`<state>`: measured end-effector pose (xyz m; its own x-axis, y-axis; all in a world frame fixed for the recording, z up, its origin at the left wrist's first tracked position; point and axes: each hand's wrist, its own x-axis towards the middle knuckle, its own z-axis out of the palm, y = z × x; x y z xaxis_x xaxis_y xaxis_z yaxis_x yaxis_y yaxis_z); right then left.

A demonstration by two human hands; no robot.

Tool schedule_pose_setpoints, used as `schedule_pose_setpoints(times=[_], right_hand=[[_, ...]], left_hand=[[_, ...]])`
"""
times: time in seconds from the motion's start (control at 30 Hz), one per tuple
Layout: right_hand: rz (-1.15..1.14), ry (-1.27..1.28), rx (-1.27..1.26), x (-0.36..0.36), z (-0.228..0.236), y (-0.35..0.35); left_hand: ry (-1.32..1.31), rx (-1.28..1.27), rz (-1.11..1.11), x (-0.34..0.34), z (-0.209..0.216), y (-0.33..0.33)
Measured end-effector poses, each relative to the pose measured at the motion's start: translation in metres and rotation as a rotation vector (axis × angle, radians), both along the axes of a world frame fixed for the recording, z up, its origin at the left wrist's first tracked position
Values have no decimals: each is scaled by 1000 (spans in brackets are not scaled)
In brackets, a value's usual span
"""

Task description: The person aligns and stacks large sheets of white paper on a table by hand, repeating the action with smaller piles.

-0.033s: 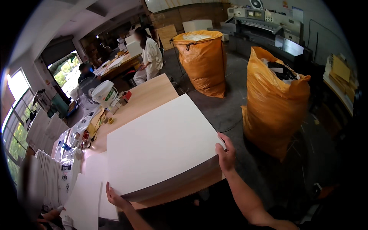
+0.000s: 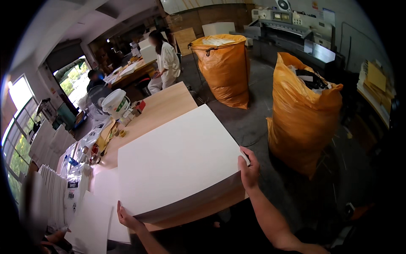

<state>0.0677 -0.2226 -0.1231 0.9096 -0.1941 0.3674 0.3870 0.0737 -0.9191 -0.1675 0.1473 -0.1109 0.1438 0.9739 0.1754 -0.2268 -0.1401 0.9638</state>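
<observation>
A thick stack of large white sheets (image 2: 179,156) lies on the light wooden table in front of me, its top smooth and its front side in shadow. My left hand (image 2: 127,217) grips the near left corner, fingers up along the edge. Around the right edge, close to the near right corner, my right hand (image 2: 249,167) is closed with the thumb near the top. Parts of both hands' fingers are hidden by the stack. Left of it lie loose white sheets (image 2: 90,222), where another person's hand (image 2: 57,237) shows at the lower left.
Beyond the stack the wooden table (image 2: 163,101) carries a white bucket (image 2: 115,103), tape rolls (image 2: 122,133) and a red box (image 2: 140,106). Two full orange sacks (image 2: 223,70) (image 2: 302,114) stand on the floor to the right. A large machine (image 2: 296,31) and two people are farther back.
The loose white sheet at the lower left has shifted slightly left, with the other person's hand beside it. My hands and the stack stay practically where they were.
</observation>
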Motion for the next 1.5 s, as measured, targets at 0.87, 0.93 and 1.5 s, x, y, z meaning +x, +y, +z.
schedule_pose_setpoints(times=[0.87,0.93,1.5], right_hand=[[316,125,-149,12,3,-45],[273,108,-378,5,22,-51],[457,258,-2,-1,124,1]], left_hand=[[387,1041,-1012,150,89,-123],[412,1006,-1029,153,71,-117],[229,1002,-1069,154,74,-128]])
